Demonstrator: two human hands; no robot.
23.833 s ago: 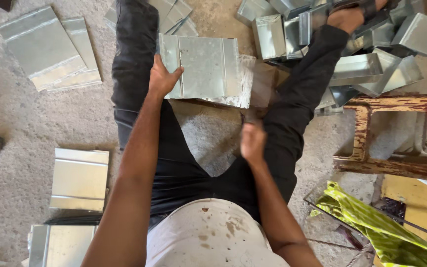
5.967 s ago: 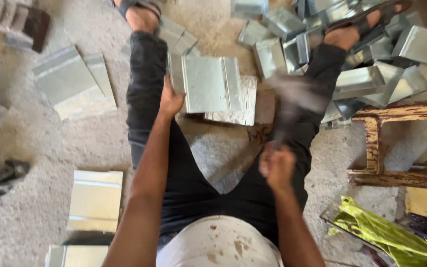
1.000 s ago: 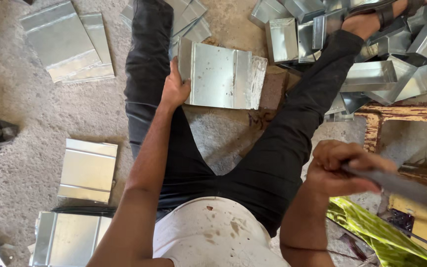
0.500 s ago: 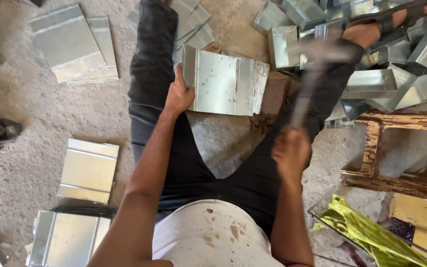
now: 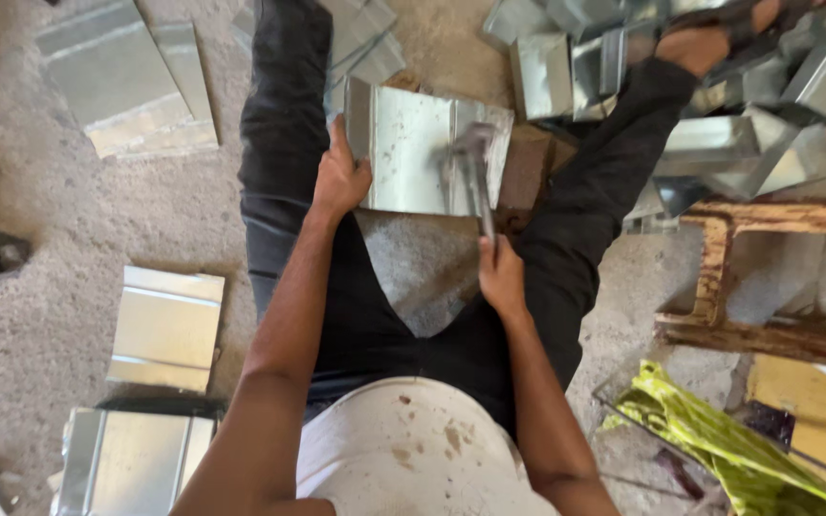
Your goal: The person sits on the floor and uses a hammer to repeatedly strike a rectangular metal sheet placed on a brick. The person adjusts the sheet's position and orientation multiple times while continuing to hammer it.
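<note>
I sit on the ground with my legs in black trousers spread apart. Between them lies a shiny folded metal sheet (image 5: 413,148) on a brown block (image 5: 526,167). My left hand (image 5: 339,179) grips the sheet's near left edge. My right hand (image 5: 501,277) is closed around the handle of a metal hammer (image 5: 473,172), whose head rests down on the sheet's right part.
Flat metal sheets lie at the upper left (image 5: 126,76), at the left (image 5: 166,328) and at the lower left (image 5: 131,459). A heap of bent metal pieces (image 5: 748,105) fills the upper right by my foot. A rusty wooden frame (image 5: 767,277) and a yellow-green bag (image 5: 719,440) sit at the right.
My right hand swung the hammer from raised at the right, over the sheet, down onto it. My left hand stayed on the sheet's edge.
</note>
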